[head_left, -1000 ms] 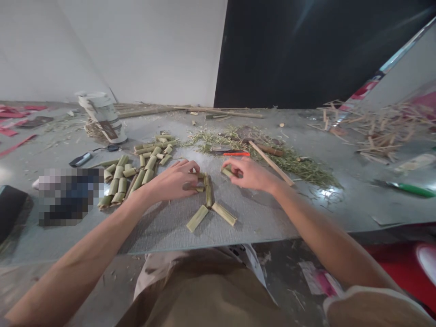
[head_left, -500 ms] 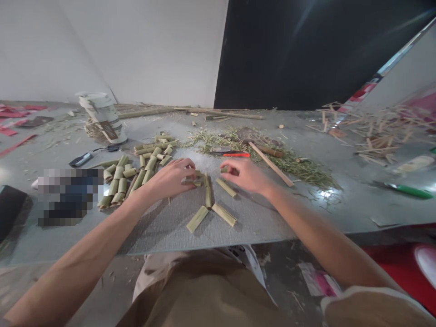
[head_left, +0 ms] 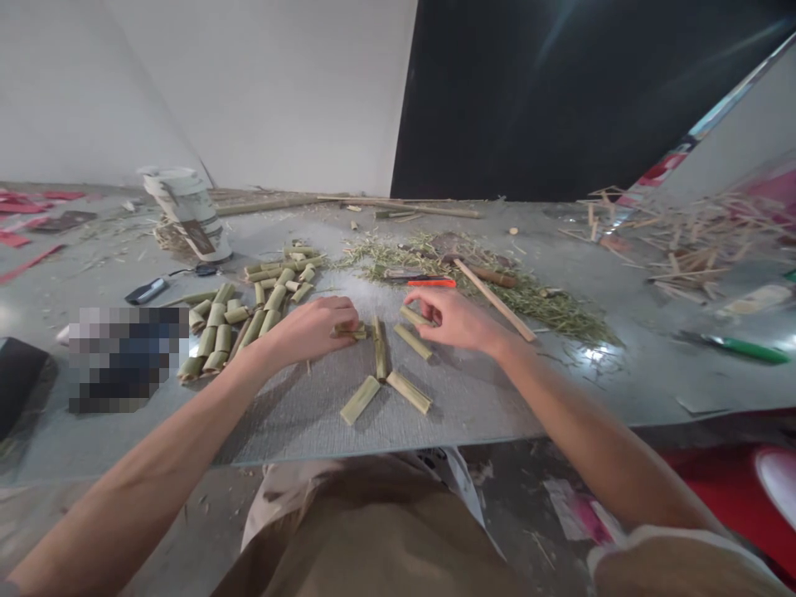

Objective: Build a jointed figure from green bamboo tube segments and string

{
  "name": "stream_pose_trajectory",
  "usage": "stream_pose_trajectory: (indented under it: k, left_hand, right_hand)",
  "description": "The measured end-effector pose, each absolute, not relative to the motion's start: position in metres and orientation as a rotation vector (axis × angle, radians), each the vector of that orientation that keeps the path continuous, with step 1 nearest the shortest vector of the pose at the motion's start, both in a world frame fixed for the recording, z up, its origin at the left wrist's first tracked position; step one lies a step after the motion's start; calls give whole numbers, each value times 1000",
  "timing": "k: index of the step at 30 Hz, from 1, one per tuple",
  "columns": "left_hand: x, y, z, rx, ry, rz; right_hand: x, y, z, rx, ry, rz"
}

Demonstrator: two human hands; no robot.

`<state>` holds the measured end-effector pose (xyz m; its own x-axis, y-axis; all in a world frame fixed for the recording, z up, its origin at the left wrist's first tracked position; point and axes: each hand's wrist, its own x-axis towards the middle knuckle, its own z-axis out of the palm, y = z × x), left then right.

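Note:
My left hand (head_left: 320, 327) is closed around a short bamboo piece (head_left: 353, 332), whose end sticks out past the fingers. Across a small gap, my right hand (head_left: 457, 319) pinches another split bamboo piece (head_left: 411, 315) by its near end; the fingertips partly hide it. Between the hands a bamboo strip (head_left: 380, 350) points away from me. Just below my right hand lies a further split piece (head_left: 413, 342). Closer to the table edge rest two flat split pieces, one slanting left (head_left: 360, 400) and one slanting right (head_left: 409, 392).
Left of my hands is a pile of short bamboo tubes (head_left: 217, 327). A wooden-handled tool (head_left: 494, 300) and an orange cutter (head_left: 431, 283) lie by green shavings (head_left: 553, 313). Further out are a white bucket (head_left: 186, 211), a green-handled tool (head_left: 752, 349) and thin sticks (head_left: 690, 265).
My right hand has shifted slightly, and the bamboo piece at its fingertips shows more fully. My left fingers have curled in closer over their piece. The loose pieces lie as before.

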<state>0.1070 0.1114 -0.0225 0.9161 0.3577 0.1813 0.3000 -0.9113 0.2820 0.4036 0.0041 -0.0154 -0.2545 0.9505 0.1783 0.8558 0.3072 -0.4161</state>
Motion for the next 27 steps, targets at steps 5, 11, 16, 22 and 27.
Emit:
stream_pose_trajectory:
  k: [5,11,16,22,27]
  left_hand:
    - [108,108,-20,2831,563,300]
    - [105,109,-22,2873,723,301]
    - [97,120,-30,2837,967,365]
    - [93,130,-35,2791,994,380]
    - [92,131,-33,2773,959,385]
  right_hand:
    - [384,-7,-7,-1584,-2379,288]
    - [376,-10,-6,-1602,-2457,185]
    - [377,-8,-10,-1649,-2475,36]
    - [385,12,-13,-1755,-2470,39]
    - [374,55,-2,-1689,-2452,1]
